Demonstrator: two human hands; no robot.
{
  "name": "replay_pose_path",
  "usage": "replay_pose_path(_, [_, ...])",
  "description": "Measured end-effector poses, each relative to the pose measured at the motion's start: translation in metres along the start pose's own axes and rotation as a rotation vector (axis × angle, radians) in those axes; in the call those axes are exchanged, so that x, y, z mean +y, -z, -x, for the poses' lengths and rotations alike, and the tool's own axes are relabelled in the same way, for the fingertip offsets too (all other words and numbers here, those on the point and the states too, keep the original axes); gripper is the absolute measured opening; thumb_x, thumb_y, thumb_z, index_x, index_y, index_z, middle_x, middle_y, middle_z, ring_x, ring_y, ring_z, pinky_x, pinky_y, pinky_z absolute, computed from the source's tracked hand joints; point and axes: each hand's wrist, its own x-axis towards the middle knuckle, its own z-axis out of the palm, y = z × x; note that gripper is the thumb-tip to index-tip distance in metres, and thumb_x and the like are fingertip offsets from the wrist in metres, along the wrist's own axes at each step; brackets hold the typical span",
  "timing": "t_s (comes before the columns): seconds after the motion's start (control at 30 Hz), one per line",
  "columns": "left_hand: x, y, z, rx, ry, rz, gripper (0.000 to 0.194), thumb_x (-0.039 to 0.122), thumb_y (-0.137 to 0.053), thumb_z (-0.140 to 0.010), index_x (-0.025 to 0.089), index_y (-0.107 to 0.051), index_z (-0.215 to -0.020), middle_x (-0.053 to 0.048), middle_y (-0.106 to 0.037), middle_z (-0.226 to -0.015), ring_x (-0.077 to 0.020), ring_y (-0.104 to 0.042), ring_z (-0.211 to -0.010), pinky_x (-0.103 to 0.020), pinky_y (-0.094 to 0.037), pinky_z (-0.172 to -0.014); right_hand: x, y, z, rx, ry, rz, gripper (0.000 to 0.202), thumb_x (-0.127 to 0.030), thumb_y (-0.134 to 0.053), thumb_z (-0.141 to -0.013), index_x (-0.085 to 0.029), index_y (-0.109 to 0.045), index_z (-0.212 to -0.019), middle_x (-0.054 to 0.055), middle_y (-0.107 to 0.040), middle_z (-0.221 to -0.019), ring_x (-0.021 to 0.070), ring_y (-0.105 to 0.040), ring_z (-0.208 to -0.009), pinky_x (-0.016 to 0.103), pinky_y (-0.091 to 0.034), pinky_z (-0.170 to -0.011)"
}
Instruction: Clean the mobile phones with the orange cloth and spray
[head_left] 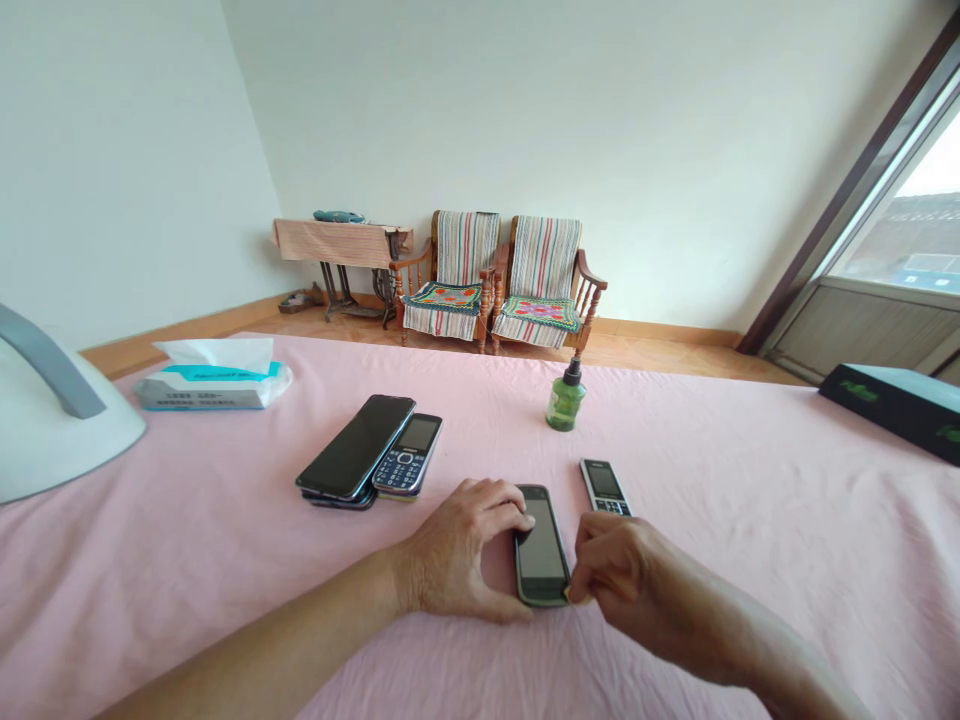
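A dark touchscreen phone point(541, 545) lies face up on the pink cloth in front of me. My left hand point(469, 550) grips its left side, fingers at the upper edge of the screen and thumb at the bottom left corner. My right hand point(615, 565) is closed in a pinch at the phone's lower right corner. A tiny yellowish bit shows at those fingertips, too small to name. Just beyond the right hand lies a silver keypad phone point(602, 482), its lower end hidden by that hand.
Left of centre are a stack of smartphones point(356, 448) and a dark keypad phone point(411, 452) on another stack. A green pump bottle point(565, 402) stands further back. Around the edges are a tissue pack point(214, 388), a white appliance point(52, 430) and a black box point(892, 405).
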Motion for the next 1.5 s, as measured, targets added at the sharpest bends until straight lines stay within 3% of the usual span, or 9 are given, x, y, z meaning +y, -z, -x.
replay_pose_path(0.17, [0.0, 0.0, 0.0, 0.008, 0.0, 0.006, 0.063, 0.058, -0.075, -0.057, 0.018, -0.059, -0.102, -0.01, -0.058, -0.106, -0.0266, -0.055, -0.095, -0.04, -0.04, -0.085, 0.005, -0.006, -0.003, 0.052, 0.02, 0.008, 0.04, 0.008, -0.042, -0.065, -0.02, -0.07, -0.072, 0.0, -0.058, -0.077, 0.009, -0.054, -0.068, 0.02, -0.041, -0.061])
replay_pose_path(0.37, [-0.004, -0.003, 0.0, 0.009, -0.013, -0.004, 0.06, 0.054, -0.078, -0.054, 0.019, -0.059, -0.099, -0.008, -0.058, -0.104, -0.0255, -0.054, -0.092, -0.038, -0.04, -0.084, -0.008, -0.028, -0.014, 0.091, 0.138, -0.01, 0.034, 0.007, -0.043, -0.065, -0.019, -0.066, -0.065, -0.001, -0.056, -0.077, 0.0095, -0.051, -0.072, 0.02, -0.038, -0.065])
replay_pose_path(0.63, [-0.003, -0.003, 0.0, 0.007, -0.011, -0.006, 0.061, 0.054, -0.077, -0.055, 0.018, -0.058, -0.101, -0.009, -0.058, -0.106, -0.0263, -0.054, -0.094, -0.04, -0.041, -0.084, -0.001, -0.021, -0.012, 0.102, 0.053, -0.002, 0.037, 0.007, -0.04, -0.059, -0.018, -0.066, -0.065, -0.001, -0.056, -0.074, 0.0093, -0.052, -0.067, 0.02, -0.038, -0.06])
replay_pose_path(0.83, [-0.002, -0.003, -0.001, 0.012, -0.012, 0.005, 0.057, 0.052, -0.079, -0.053, 0.019, -0.059, -0.096, -0.007, -0.058, -0.103, -0.0261, -0.054, -0.093, -0.039, -0.042, -0.083, -0.009, -0.031, -0.016, 0.12, 0.154, -0.039, 0.035, 0.007, -0.041, -0.064, -0.018, -0.065, -0.066, 0.0, -0.058, -0.077, 0.0106, -0.053, -0.074, 0.02, -0.04, -0.066])
replay_pose_path(1.07, [0.0, -0.001, 0.0, 0.016, 0.0, 0.009, 0.061, 0.053, -0.078, -0.056, 0.017, -0.059, -0.102, -0.01, -0.058, -0.106, -0.0265, -0.054, -0.094, -0.041, -0.042, -0.084, 0.005, -0.014, -0.004, 0.056, 0.002, 0.003, 0.038, 0.008, -0.039, -0.06, -0.019, -0.066, -0.064, -0.001, -0.057, -0.074, 0.0084, -0.054, -0.065, 0.019, -0.039, -0.059])
replay_pose_path(1.2, [0.001, 0.002, 0.001, -0.002, 0.006, 0.029, 0.063, 0.055, -0.077, -0.058, 0.018, -0.059, -0.105, -0.01, -0.057, -0.107, -0.0273, -0.053, -0.096, -0.043, -0.042, -0.087, 0.009, -0.005, -0.004, 0.161, -0.022, 0.047, 0.036, 0.007, -0.042, -0.063, -0.018, -0.067, -0.066, -0.001, -0.058, -0.073, 0.0101, -0.055, -0.068, 0.021, -0.04, -0.062])
replay_pose_path(1.33, [0.001, 0.003, 0.004, -0.026, 0.057, 0.062, 0.079, 0.057, -0.08, -0.052, 0.018, -0.053, -0.115, -0.012, -0.051, -0.116, -0.0302, -0.049, -0.106, -0.047, -0.04, -0.093, 0.011, -0.006, -0.012, 0.315, -0.034, 0.047, 0.033, 0.006, -0.043, -0.067, -0.017, -0.067, -0.07, 0.001, -0.058, -0.075, 0.0116, -0.056, -0.07, 0.023, -0.042, -0.064])
replay_pose_path(1.5, [-0.004, 0.001, 0.006, -0.045, 0.18, 0.048, 0.118, 0.066, -0.076, -0.049, 0.015, -0.022, -0.141, -0.02, -0.029, -0.143, -0.0389, -0.028, -0.13, -0.056, -0.023, -0.107, 0.021, -0.016, -0.022, 0.405, 0.016, 0.029, 0.029, 0.001, -0.046, -0.075, -0.018, -0.067, -0.08, 0.002, -0.057, -0.079, 0.0131, -0.056, -0.074, 0.025, -0.042, -0.067])
